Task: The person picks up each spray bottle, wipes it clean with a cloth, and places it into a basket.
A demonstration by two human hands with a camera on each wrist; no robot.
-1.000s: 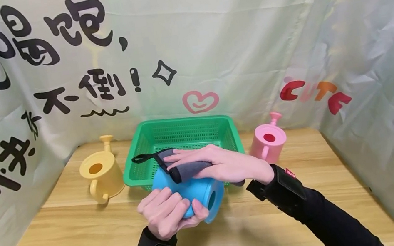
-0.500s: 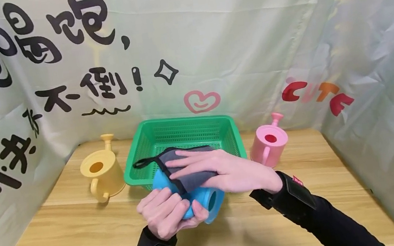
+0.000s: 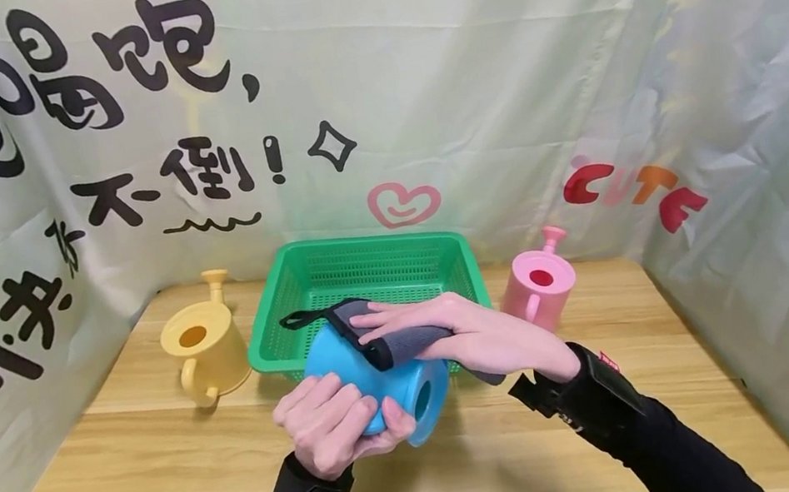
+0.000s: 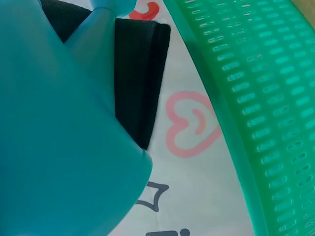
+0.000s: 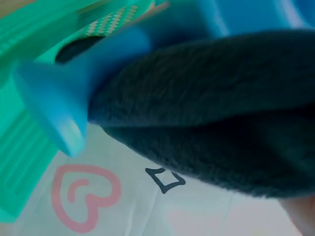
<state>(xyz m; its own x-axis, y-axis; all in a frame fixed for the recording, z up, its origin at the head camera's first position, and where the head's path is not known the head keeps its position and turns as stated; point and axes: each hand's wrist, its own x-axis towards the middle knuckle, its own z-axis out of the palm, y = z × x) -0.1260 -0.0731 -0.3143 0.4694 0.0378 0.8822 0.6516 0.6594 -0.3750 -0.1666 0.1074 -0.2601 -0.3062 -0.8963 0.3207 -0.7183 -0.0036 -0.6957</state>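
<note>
My left hand (image 3: 332,423) grips a blue watering can (image 3: 351,365), fingers curled at its handle side. The can is tipped over, with its round opening facing the lower right. My right hand (image 3: 463,329) lies flat over a dark grey cloth (image 3: 408,345), straight fingers pressing it on the can's upper side. A black loop on the cloth sticks out to the left. In the right wrist view the cloth (image 5: 206,93) lies along the flared blue spout (image 5: 54,108). The can's body (image 4: 64,147) fills the left of the left wrist view.
Behind the can stands a green perforated basket (image 3: 468,261). A yellow watering can (image 3: 224,354) is on the left of the wooden table (image 3: 170,479), a pink one (image 3: 537,289) on the right. A printed curtain (image 3: 480,99) hangs behind and at both sides.
Across the frames my right hand and the cloth slide slightly right along the can. The cloth, spread flatter half a second ago, is now bunched. My left hand stays in place.
</note>
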